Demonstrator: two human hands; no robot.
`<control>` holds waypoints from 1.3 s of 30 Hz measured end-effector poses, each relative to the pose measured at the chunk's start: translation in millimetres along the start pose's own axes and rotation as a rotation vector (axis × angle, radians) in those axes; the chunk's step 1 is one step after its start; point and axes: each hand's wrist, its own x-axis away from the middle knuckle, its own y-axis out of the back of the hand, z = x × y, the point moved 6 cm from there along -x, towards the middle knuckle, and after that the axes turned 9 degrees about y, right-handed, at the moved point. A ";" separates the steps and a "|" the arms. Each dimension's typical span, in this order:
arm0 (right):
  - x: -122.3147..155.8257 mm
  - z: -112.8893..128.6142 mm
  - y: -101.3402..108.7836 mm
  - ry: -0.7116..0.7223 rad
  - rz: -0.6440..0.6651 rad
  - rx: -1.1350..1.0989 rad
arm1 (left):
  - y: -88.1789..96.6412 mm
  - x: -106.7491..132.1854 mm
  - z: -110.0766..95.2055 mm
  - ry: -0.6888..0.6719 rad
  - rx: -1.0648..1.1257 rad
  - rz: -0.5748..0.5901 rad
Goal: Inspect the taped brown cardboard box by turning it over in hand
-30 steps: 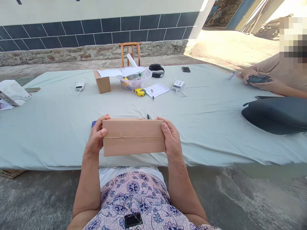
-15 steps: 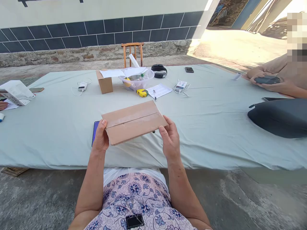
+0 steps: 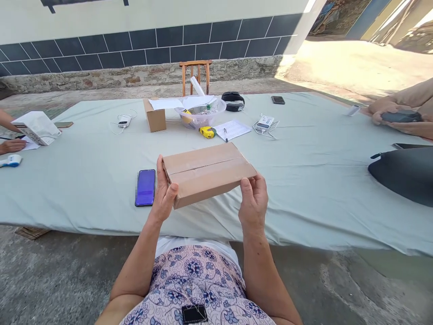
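Observation:
A flat brown cardboard box (image 3: 209, 174), its top seam covered with clear tape, is held above the near side of the cloth-covered table. My left hand (image 3: 164, 196) grips its left end, thumb on the near corner. At the right near corner, my right hand (image 3: 253, 201) has its thumb against the edge and its fingers hidden behind. The box tilts slightly, its right end a little higher in view. Just left of my left hand lies a phone (image 3: 145, 187) with a lit purple-blue screen.
Beyond the box are a yellow tape measure (image 3: 207, 132), a printed sheet (image 3: 234, 129), a clear plastic basket (image 3: 203, 118) and a small open carton (image 3: 156, 118). A black bag (image 3: 406, 174) lies at right. Two other people's hands show at the table's far left and right.
The view has turned left, so things sit farther right. The box has tipped, showing more of its near side, and my left thumb has moved to its near corner. The phone is fully uncovered.

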 end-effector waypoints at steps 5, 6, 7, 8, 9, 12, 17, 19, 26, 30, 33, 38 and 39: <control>-0.3 0.1 3.7 0.012 -0.027 0.014 | -0.1 6.8 -13.3 -0.054 -0.097 0.100; -0.4 0.7 4.5 0.017 -0.033 0.014 | -1.0 8.0 -15.6 -0.065 -0.119 0.121; -0.5 1.3 5.0 0.021 -0.037 0.013 | -2.2 9.3 -17.7 -0.079 -0.151 0.138; -0.6 1.8 5.2 0.023 -0.038 0.011 | -3.6 10.5 -19.6 -0.096 -0.192 0.146; -0.7 2.3 5.4 0.022 -0.038 0.009 | -4.8 11.5 -21.3 -0.114 -0.238 0.142; -1.0 2.7 5.9 0.019 -0.037 0.003 | -6.1 12.8 -25.5 -0.153 -0.341 0.081; 0.3 -6.4 6.3 -0.034 0.019 0.043 | -5.4 12.2 -31.5 -0.176 -0.370 0.005; 2.0 -7.4 7.0 -0.016 0.040 0.150 | -6.3 12.7 -32.5 -0.178 -0.394 -0.039; 21.5 32.2 -14.9 0.368 0.161 0.426 | -26.5 24.3 -39.4 -0.369 -0.584 -0.253; 31.5 51.5 -28.5 0.498 0.199 0.456 | -36.4 32.5 -47.3 -0.489 -0.631 -0.275; 29.7 52.0 -26.8 0.486 0.181 0.459 | -35.8 35.8 -52.1 -0.513 -0.628 -0.263; 17.9 42.5 -10.4 0.467 0.127 0.472 | -23.0 33.1 -52.8 -0.474 -0.628 -0.203; 15.1 39.9 -6.3 0.460 0.113 0.477 | -19.4 31.5 -51.9 -0.466 -0.628 -0.180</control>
